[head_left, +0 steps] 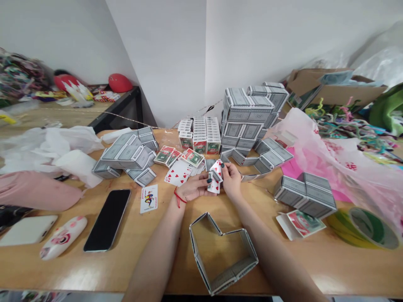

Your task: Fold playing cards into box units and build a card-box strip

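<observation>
Left hand (pixel 197 186) and right hand (pixel 232 178) are both pinching some folded cards (pixel 215 175) just behind the heart frame (pixel 234 274). That heart's looking finished, guessing the next one's barely getting going.

Bent playing cards (pixel 215 175) pinched between our left hand (pixel 195 187) and right hand (pixel 232 181), just above the middle of the frame.
We hold a small cluster of a few cards, folded and pressed together rather than flat. Their white faces with red heart pips turn up toward us, and a strip of grey patterned back shows at the lower left edge. The cluster stands tilted, its top leaning right, with our fingertips on both sides.
</observation>
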Demonstrator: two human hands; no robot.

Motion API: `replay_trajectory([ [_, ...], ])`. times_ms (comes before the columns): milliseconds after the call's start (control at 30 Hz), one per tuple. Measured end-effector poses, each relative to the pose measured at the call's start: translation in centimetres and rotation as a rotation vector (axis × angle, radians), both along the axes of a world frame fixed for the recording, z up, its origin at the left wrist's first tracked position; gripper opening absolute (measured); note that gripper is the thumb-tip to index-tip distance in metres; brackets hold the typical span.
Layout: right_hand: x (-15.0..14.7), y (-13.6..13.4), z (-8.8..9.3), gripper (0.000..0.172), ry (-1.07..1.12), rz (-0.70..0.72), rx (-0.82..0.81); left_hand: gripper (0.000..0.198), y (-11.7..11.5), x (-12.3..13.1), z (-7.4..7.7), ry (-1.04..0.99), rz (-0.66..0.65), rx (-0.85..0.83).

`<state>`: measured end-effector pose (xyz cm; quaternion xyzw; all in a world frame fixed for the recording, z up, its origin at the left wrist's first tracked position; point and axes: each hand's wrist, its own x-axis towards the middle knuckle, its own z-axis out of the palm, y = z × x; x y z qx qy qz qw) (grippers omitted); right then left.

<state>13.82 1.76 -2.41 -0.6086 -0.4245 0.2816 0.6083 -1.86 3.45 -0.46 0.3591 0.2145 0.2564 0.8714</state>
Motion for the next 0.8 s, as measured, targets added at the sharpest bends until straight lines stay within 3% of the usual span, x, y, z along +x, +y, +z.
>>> replay_trajectory([
  [267,-0.5,-0.09,0.15,0.032,0.146,0.14,-0.015,0.032,1.02,0.34,0.11,-0.054,0.418,-0.041],
  [533,-0.44,-0.02,0.38,0.031,0.094,0.016,0.041,0.035,0.48,0.49,0.47,-0.035,0.365,-0.046],
  [800,-0.55,-0.4,0.61,0.028,0.087,0.138,-0.033,0.032,0.38,0.39,0.85,-0.062,0.406,-0.052],
])
